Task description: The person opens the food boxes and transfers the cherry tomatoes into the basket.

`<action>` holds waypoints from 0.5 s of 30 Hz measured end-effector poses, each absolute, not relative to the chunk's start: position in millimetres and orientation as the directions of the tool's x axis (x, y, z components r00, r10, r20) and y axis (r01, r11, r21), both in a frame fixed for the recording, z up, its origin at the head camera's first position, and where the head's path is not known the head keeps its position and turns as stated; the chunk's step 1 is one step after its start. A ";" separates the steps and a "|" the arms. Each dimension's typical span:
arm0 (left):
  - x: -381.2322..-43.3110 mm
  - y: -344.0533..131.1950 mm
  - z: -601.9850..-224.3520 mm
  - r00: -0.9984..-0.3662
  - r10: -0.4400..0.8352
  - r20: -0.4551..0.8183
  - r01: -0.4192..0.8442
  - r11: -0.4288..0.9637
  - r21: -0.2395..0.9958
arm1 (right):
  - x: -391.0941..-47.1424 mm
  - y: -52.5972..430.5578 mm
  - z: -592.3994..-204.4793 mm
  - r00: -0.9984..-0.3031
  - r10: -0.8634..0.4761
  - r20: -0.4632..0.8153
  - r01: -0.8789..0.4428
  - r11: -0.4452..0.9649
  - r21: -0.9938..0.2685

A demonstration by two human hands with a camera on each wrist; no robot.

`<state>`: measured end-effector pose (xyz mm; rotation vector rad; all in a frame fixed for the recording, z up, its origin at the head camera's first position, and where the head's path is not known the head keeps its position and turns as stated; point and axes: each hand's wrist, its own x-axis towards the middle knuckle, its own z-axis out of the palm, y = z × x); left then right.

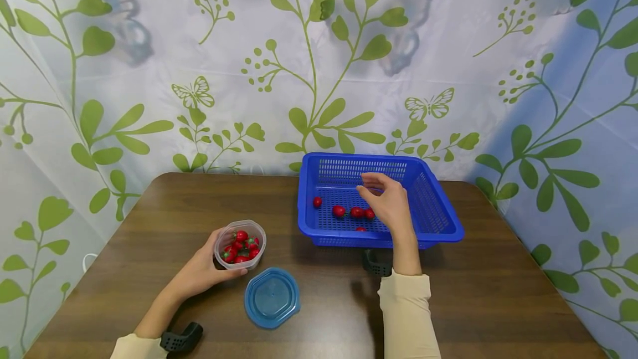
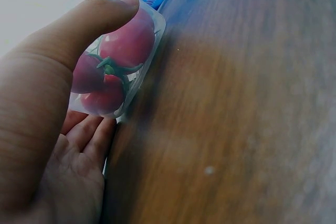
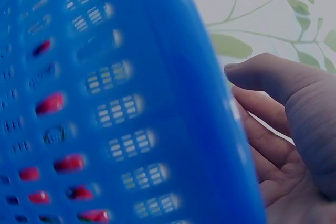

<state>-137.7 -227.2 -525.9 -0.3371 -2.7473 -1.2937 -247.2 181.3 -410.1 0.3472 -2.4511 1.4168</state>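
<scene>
My left hand (image 1: 205, 263) grips a small clear plastic container (image 1: 258, 256) on the table's left side, its thumb along the near side. Inside lie several red cherry tomatoes (image 1: 241, 235) with green stems; the left wrist view shows some of the tomatoes (image 2: 126, 43) through the wall. Above the blue plastic basket (image 1: 443, 198) hovers my right hand (image 1: 391, 204), its thumb and fingers apart with nothing between them. Several more tomatoes (image 1: 339, 211) lie on the basket's floor, left of that hand. In the right wrist view the basket wall (image 3: 173, 93) covers part of the hand (image 3: 289, 129).
A blue lid (image 1: 272, 298) lies on the brown wooden table (image 1: 329, 303), just right of the container and in front of the basket. Behind the table hangs a curtain (image 1: 229, 60) with green leaves and butterflies.
</scene>
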 end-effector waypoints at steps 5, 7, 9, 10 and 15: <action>-137.6 -227.2 -526.1 -0.971 0.163 0.173 0.237 0.609 0.757 | -245.6 167.0 -407.6 -0.921 -0.092 0.378 -0.373 0.492 -0.787; -137.6 -227.4 -526.2 -0.972 0.162 0.172 0.236 0.610 0.756 | -244.9 161.8 -407.5 -0.919 -0.106 0.381 -0.380 0.501 -0.777; -137.6 -227.5 -526.5 -0.972 0.162 0.172 0.235 0.614 0.753 | -244.0 156.7 -407.2 -0.916 -0.120 0.383 -0.389 0.502 -0.772; -137.6 -227.6 -526.6 -0.972 0.162 0.172 0.236 0.616 0.752 | -243.7 154.2 -407.2 -0.914 -0.127 0.386 -0.395 0.501 -0.770; -137.5 -227.4 -527.0 -0.972 0.161 0.172 0.236 0.617 0.751 | -241.6 141.1 -407.2 -0.901 -0.166 0.401 -0.428 0.491 -0.759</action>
